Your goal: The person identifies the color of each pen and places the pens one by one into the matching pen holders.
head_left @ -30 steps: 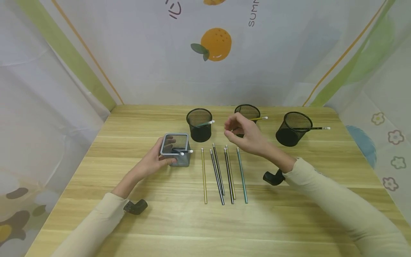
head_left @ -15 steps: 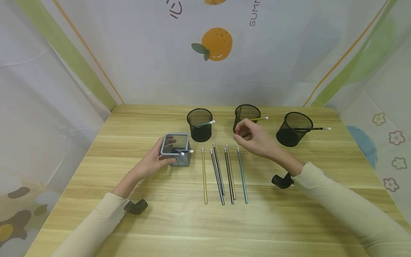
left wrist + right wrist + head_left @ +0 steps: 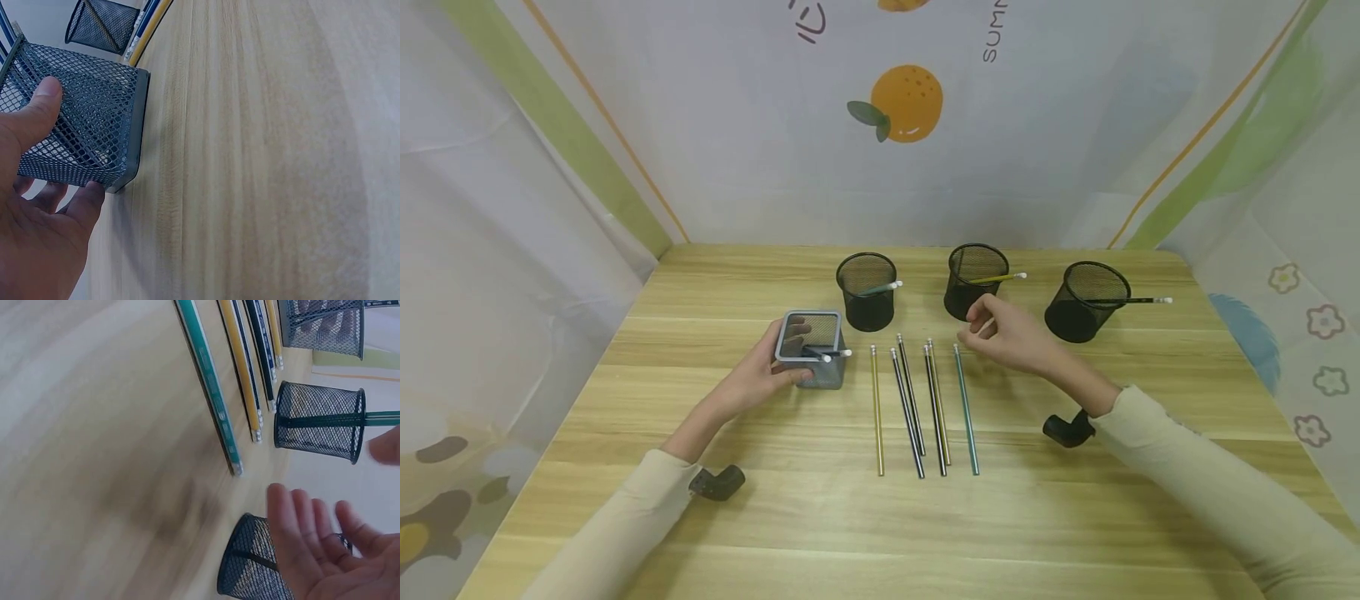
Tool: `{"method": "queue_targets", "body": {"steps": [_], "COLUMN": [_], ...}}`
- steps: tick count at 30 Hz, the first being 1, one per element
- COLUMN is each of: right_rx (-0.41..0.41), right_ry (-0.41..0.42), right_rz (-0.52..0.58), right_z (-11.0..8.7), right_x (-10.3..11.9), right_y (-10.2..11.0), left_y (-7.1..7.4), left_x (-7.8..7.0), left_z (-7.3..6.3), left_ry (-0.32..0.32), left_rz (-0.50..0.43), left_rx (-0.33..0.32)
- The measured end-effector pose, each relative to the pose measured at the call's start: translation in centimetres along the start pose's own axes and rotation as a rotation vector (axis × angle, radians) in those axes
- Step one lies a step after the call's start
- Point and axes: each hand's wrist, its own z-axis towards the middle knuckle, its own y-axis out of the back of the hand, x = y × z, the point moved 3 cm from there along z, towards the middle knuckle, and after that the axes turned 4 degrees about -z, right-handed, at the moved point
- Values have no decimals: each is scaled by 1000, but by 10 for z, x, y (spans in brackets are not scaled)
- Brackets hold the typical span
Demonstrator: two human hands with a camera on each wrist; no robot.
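Stretches out as a pale wood-grain tabletop, streaked in yellow and brown. Carries a grey square mesh cup. Bears, just right of that cup, a gold pencil; further right of it, two dark pencils, then a black pencil close beside a second gold pencil, then a teal pencil. Supports a first round black cup just behind and right of the square cup, with a middle round black cup and a last round black cup progressively farther right of it.
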Motion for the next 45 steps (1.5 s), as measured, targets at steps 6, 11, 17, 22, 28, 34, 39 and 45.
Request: {"method": "queue_targets", "body": {"steps": [6, 11, 17, 22, 28, 34, 39, 45], "right_rx": [70, 120, 173, 230, 313, 321, 326, 330], "right_ry": [-94, -193, -230, -240, -242, -280, -257, -274], "right_rz": [-32, -27, -25, -15, -76, -40, -50, -88], "right_z": [0, 1, 2, 5, 9, 10, 10, 10], "right_x": [-6, -10, -8, -6, -5, -1, 1, -1], "right_y": [-6, -12, -17, -25, -34, -37, -38, -39], "left_y": [0, 0, 0, 0, 1, 1, 0, 1], "left_x": [1, 0, 0, -1, 0, 1, 1, 2], "left_z": [1, 1, 0, 0, 1, 1, 0, 0], "left_ry": [-4, -4, -3, -8, -7, -11, -5, -20], "left_rz": [-4, -6, -10, -16, -6, 1, -5, 9], "left_rx": [3, 2, 4, 3, 2, 5, 2, -3]}}
